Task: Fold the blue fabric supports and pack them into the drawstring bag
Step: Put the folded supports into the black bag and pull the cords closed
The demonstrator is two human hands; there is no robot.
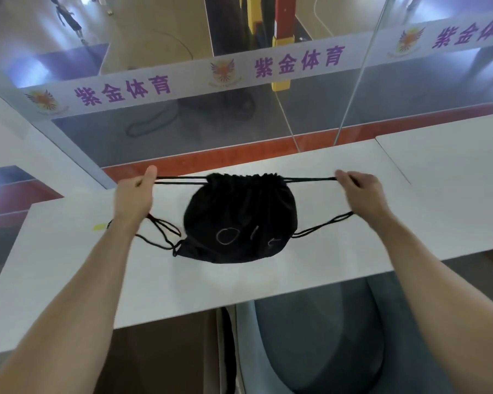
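Taut cords (310, 179) are pinched in each grip, left hand (134, 194) and right hand (363, 193); the drawstring bag (239, 220) could be dragged sideways by uneven pulling.

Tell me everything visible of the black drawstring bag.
The black drawstring bag looks like thin cloth, bulging and rounded, its mouth cinched shut in gathers on the far side. It rests on the white table. Faint pale marks show on its front. The left hand and right hand pinch its cords, stretched taut sideways.
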